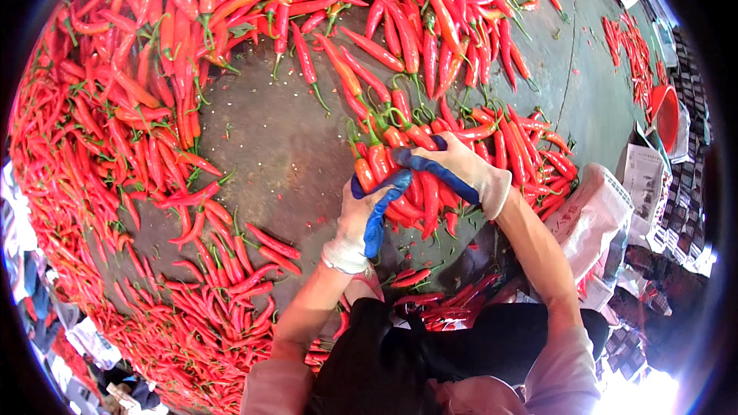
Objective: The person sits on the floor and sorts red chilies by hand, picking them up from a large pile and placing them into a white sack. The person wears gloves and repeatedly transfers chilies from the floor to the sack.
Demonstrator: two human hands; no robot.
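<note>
Both hands wear white knit gloves with blue coated palms and fingers. My left hand (pixel 362 213) grips the near left side of a bunch of red chili peppers (pixel 379 162), its thumb across them. From the right, my right hand (pixel 452 168) closes over the same bunch, its fingertips meeting the left thumb. The green stems of the bunch point up and away from me. Under and beside the hands lies a heap of more red chilies (pixel 513 147), so where the bunch ends and the heap begins is partly hidden.
A large pile of red chilies (pixel 132 104) curves around the left and far side of the dark floor (pixel 271 144). Printed white sacks (pixel 594 207) stand at my right, with a red basin (pixel 665 118) beyond. More chilies (pixel 455 300) lie by my legs.
</note>
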